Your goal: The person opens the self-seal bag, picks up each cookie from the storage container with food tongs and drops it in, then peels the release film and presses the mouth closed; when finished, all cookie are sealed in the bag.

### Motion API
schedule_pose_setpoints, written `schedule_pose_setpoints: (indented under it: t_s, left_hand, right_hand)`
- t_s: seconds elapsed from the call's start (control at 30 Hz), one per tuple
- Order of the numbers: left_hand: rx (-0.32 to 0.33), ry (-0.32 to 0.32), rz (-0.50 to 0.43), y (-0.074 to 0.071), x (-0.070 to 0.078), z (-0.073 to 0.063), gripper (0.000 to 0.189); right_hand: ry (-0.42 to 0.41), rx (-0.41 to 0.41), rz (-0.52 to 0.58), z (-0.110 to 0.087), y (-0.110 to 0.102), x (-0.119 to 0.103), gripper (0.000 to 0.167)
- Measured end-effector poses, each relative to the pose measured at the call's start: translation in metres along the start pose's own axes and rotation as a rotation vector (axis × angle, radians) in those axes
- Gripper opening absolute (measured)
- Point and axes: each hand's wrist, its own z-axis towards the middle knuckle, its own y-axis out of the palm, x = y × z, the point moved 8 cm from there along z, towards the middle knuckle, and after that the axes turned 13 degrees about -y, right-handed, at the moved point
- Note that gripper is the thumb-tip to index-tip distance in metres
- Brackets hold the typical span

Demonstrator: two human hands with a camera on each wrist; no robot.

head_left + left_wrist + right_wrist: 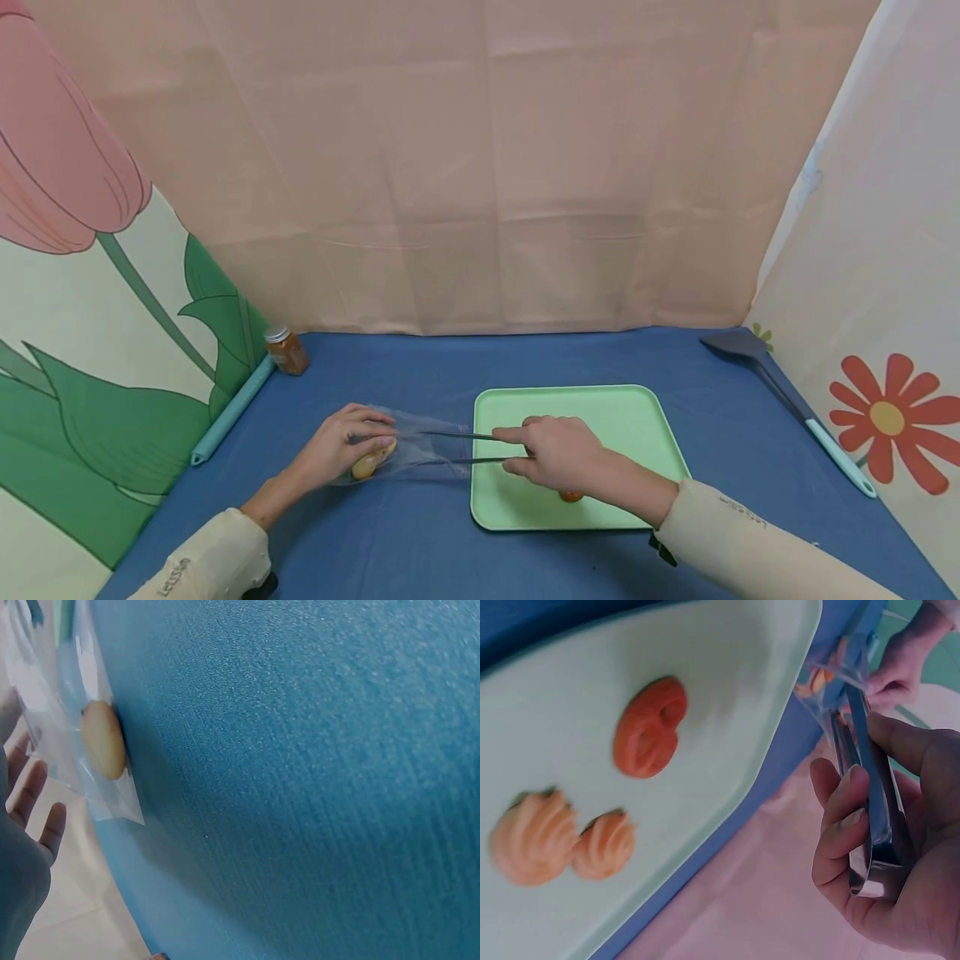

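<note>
My left hand [352,446] pinches a clear plastic bag [442,471] left of the tray. Inside the bag lies a tan oval cookie [103,740], low near its bottom corner in the left wrist view. My right hand [558,454] grips metal tongs [880,802], thumb on one arm and fingers curled on the other. Their arms point left and reach into the mouth of the bag. Below the right hand, the pale green tray [615,408] holds a red-orange pretzel-shaped cookie [634,746] and two swirled, peach-coloured cookies, one larger [534,840] and one smaller [604,847].
At the back left stands a small jar [288,353] with a metal lid, beside a light blue roll [234,412] along the left edge. A dark turner [780,387] with a pale handle lies along the right edge. Blue cloth [375,542] covers the table.
</note>
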Motion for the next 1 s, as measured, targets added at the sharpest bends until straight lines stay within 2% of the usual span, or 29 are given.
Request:
schedule_pose_setpoints:
  t_s: [0.2, 0.53, 0.7, 1.0]
  left_hand:
    - [-0.009, -0.014, -0.005, 0.001, -0.001, 0.002, 0.018]
    - [-0.016, -0.029, 0.011, 0.001, -0.001, 0.006, 0.019]
    - [-0.026, -0.047, 0.003, 0.001, -0.002, 0.008, 0.019]
    - [-0.04, -0.061, -0.014, 0.002, -0.006, 0.008, 0.018]
  right_hand:
    - [0.002, 0.039, 0.038, -0.035, -0.017, 0.009, 0.042]
    - [0.033, 0.132, 0.011, -0.09, -0.052, 0.031, 0.042]
    - [0.091, 0.108, -0.021, -0.115, -0.059, 0.049, 0.043]
    - [0.218, 0.026, -0.029, -0.161, -0.052, 0.085, 0.046]
